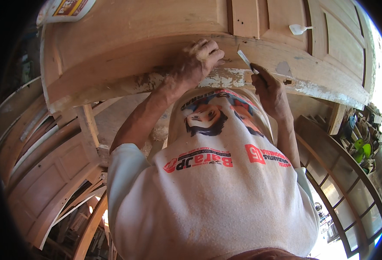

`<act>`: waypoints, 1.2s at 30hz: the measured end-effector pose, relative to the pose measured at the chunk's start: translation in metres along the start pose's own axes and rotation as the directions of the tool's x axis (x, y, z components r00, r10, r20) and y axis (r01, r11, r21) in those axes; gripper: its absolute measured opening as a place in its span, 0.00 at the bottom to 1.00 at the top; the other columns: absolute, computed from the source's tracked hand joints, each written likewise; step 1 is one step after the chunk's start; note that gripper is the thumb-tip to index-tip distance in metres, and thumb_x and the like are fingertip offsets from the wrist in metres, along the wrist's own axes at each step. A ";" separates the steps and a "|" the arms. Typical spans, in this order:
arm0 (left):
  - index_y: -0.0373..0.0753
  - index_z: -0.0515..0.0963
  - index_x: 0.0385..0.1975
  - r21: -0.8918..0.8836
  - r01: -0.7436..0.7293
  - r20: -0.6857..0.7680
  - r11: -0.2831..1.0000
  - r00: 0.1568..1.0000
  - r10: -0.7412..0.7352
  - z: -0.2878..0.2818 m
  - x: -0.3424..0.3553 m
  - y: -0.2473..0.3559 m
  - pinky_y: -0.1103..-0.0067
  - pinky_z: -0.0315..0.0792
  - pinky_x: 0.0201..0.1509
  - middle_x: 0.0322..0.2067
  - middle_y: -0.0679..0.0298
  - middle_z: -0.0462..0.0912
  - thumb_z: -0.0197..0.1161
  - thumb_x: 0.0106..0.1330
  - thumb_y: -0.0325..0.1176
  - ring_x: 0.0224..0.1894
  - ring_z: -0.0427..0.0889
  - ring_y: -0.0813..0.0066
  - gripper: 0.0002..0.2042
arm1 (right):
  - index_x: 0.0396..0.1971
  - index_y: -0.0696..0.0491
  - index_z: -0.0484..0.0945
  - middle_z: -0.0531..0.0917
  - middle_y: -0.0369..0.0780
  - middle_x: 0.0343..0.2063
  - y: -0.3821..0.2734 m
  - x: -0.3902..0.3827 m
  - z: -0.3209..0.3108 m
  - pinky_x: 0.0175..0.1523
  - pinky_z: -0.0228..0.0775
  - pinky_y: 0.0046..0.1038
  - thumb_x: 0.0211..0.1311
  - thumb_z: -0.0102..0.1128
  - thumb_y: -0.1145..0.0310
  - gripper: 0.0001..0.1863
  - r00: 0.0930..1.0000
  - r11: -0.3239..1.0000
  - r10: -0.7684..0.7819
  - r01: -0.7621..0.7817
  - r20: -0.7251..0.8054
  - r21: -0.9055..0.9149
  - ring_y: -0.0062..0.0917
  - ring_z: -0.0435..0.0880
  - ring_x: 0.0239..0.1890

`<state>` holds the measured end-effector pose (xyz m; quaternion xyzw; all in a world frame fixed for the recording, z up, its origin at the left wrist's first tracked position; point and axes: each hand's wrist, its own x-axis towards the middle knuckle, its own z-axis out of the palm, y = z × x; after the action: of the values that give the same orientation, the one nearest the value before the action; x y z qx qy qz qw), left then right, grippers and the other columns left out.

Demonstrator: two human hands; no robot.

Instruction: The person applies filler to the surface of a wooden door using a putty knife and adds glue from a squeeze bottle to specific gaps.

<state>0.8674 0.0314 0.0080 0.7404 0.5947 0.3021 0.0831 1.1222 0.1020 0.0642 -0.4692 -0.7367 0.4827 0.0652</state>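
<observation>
Though in right fingers (259,83), tool (244,58) mostly beyond.

The left forearm (145,113) is slanting forward and inward, and the left hand (201,58) is curling its fingers, knuckles up. The right forearm (287,136) is standing steeper; the right hand (270,92) is holding a closed grip, fingertips pointing forward-left.

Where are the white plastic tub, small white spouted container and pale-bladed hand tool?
White plastic tub (70,10): head view, side wall.
Small white spouted container (297,29): head view, body.
Pale-bladed hand tool (244,58): head view, flat blade.
</observation>
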 end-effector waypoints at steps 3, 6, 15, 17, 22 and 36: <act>0.37 0.80 0.34 0.078 -0.151 0.018 0.986 0.989 0.150 0.003 -0.002 -0.002 0.67 0.79 0.42 0.34 0.62 0.79 0.73 0.59 0.28 0.40 0.82 0.61 0.08 | 0.60 0.56 0.78 0.85 0.52 0.32 0.004 0.001 0.000 0.43 0.76 0.36 0.75 0.57 0.66 0.18 0.999 0.999 -0.041 0.041 -0.007 0.013 0.40 0.86 0.33; 0.37 0.77 0.33 0.107 -0.146 0.015 0.984 0.989 0.145 0.007 -0.001 0.000 0.67 0.79 0.42 0.33 0.61 0.77 0.71 0.59 0.25 0.38 0.81 0.60 0.08 | 0.61 0.56 0.78 0.84 0.52 0.31 0.008 0.004 -0.001 0.41 0.76 0.35 0.75 0.57 0.66 0.19 0.999 0.999 -0.042 0.042 0.001 0.028 0.39 0.85 0.30; 0.36 0.75 0.37 -0.057 -0.040 -0.090 0.998 0.995 0.035 0.009 -0.015 0.008 0.66 0.79 0.41 0.35 0.58 0.77 0.70 0.61 0.22 0.38 0.81 0.58 0.09 | 0.54 0.57 0.79 0.84 0.49 0.30 0.023 0.011 -0.009 0.40 0.75 0.37 0.75 0.54 0.70 0.14 0.985 0.984 -0.174 0.174 0.014 0.029 0.41 0.85 0.31; 0.36 0.75 0.37 -0.149 0.021 -0.036 0.989 0.999 -0.027 0.000 -0.032 0.023 0.66 0.79 0.42 0.35 0.58 0.77 0.70 0.62 0.22 0.38 0.82 0.57 0.09 | 0.51 0.58 0.80 0.84 0.49 0.31 0.022 0.014 -0.010 0.41 0.75 0.39 0.74 0.54 0.70 0.12 0.974 0.976 -0.219 0.220 0.052 -0.002 0.44 0.85 0.33; 0.34 0.79 0.38 -0.193 0.368 0.265 0.910 0.912 -0.313 -0.020 -0.100 0.048 0.65 0.79 0.45 0.36 0.54 0.81 0.68 0.65 0.28 0.39 0.84 0.54 0.07 | 0.47 0.57 0.79 0.84 0.51 0.32 -0.001 0.020 -0.019 0.41 0.75 0.42 0.74 0.54 0.70 0.10 0.956 0.962 -0.242 0.259 0.169 -0.086 0.50 0.85 0.36; 0.33 0.80 0.52 -0.089 0.852 -0.312 0.515 0.467 -0.827 -0.057 -0.146 0.025 0.60 0.77 0.58 0.49 0.50 0.83 0.71 0.69 0.41 0.51 0.83 0.53 0.19 | 0.42 0.55 0.76 0.82 0.53 0.26 -0.015 0.029 -0.011 0.36 0.73 0.47 0.75 0.55 0.66 0.08 0.957 0.835 -0.193 0.277 0.218 -0.476 0.53 0.83 0.33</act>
<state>0.8410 -0.1253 0.0154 0.2965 0.8974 0.3126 0.0949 1.1032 0.1301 0.0710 -0.3351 -0.8915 0.2989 -0.0596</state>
